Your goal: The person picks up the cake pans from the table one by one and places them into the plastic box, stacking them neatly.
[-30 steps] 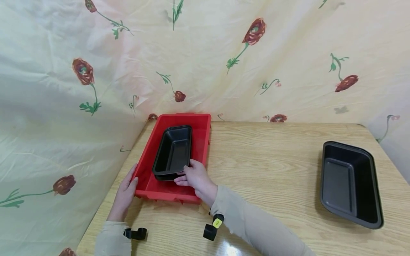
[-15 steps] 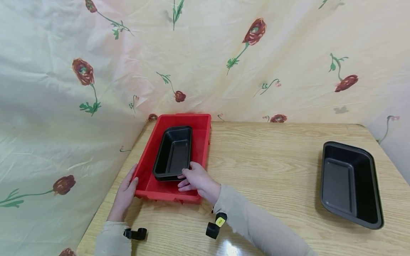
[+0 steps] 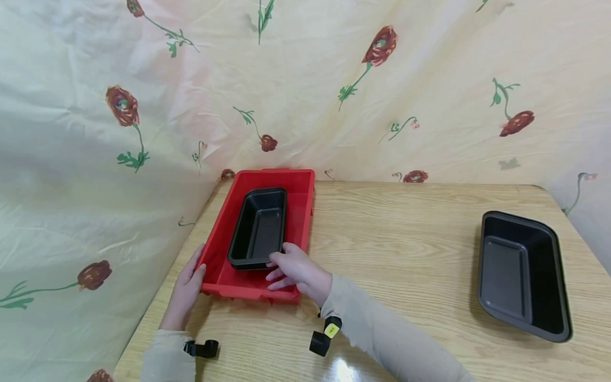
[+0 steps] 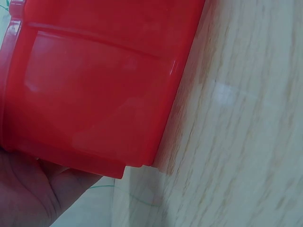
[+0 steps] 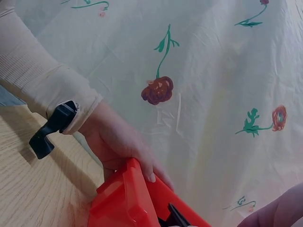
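A black loaf pan [image 3: 260, 225] lies inside a red plastic bin [image 3: 229, 278] on the left of the table. Just under its rim a second dark rim shows, so it seems nested in another pan. My left hand [image 3: 186, 292] grips the bin's left front wall, also seen in the left wrist view, where the palm [image 4: 26, 194] lies against the red plastic. At the pan's near right corner is my right hand [image 3: 303, 271], thumb and forefinger touching the rim, other fingers loosely straight and spread. The right wrist view shows only part of this hand [image 5: 279, 213].
Another black loaf pan [image 3: 506, 276] sits apart on the right side of the wooden table [image 3: 391, 244]. Behind and to the left hangs a floral cloth [image 3: 305, 95]. Each wrist wears a black camera [image 3: 320, 342].
The upper pan's near end has come down so its rim sits close on the one below. My right hand has shifted slightly right and toward me, fingers loosening. The left hand stays put.
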`<state>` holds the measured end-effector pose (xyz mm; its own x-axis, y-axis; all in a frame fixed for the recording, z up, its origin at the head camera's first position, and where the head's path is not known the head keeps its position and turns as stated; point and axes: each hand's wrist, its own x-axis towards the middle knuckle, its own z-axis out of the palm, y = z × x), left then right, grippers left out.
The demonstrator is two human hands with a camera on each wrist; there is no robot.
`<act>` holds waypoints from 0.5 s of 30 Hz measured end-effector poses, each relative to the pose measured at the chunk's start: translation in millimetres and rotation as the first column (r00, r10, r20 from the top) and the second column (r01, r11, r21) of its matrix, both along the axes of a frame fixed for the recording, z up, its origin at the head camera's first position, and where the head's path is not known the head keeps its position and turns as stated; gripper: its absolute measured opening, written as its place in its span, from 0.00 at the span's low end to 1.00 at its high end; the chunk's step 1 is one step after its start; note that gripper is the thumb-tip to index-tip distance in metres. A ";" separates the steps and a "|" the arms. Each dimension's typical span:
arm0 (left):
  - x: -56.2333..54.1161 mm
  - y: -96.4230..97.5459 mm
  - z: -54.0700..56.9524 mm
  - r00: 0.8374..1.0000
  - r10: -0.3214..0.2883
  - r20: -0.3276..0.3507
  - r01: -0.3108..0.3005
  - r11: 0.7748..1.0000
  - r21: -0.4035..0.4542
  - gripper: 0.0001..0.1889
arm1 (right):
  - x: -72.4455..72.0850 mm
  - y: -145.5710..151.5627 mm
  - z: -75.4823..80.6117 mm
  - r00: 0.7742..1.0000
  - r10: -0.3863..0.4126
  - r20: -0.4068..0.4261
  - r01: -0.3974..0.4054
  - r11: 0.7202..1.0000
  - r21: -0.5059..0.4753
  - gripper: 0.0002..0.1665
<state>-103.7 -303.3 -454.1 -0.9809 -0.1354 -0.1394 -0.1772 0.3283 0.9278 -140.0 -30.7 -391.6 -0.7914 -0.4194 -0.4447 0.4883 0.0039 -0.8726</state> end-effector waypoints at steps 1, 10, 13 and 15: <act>0.0 0.1 0.3 1.000 -0.001 -0.003 0.001 1.000 0.001 0.29 | 0.2 0.3 0.3 1.000 0.003 0.002 -0.003 1.000 0.000 0.33; 0.5 -0.1 -0.7 1.000 -0.006 -0.020 0.007 1.000 0.012 0.29 | 3.0 2.3 3.4 0.999 0.021 0.024 -0.021 1.000 0.001 0.39; 0.6 0.2 -0.4 1.000 -0.007 -0.022 0.007 1.000 0.015 0.29 | 3.4 3.0 3.9 0.999 0.025 0.027 -0.025 1.000 0.003 0.39; 0.6 0.4 -0.1 1.000 -0.006 -0.022 0.007 1.000 0.014 0.29 | 3.6 3.6 4.0 0.999 0.026 0.029 -0.026 1.000 0.008 0.39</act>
<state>-103.0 -302.9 -454.2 -0.9846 -0.1272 -0.1200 -0.1550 0.3165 0.9359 -136.4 -27.1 -387.6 -0.7668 -0.4361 -0.4709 0.5132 0.0240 -0.8579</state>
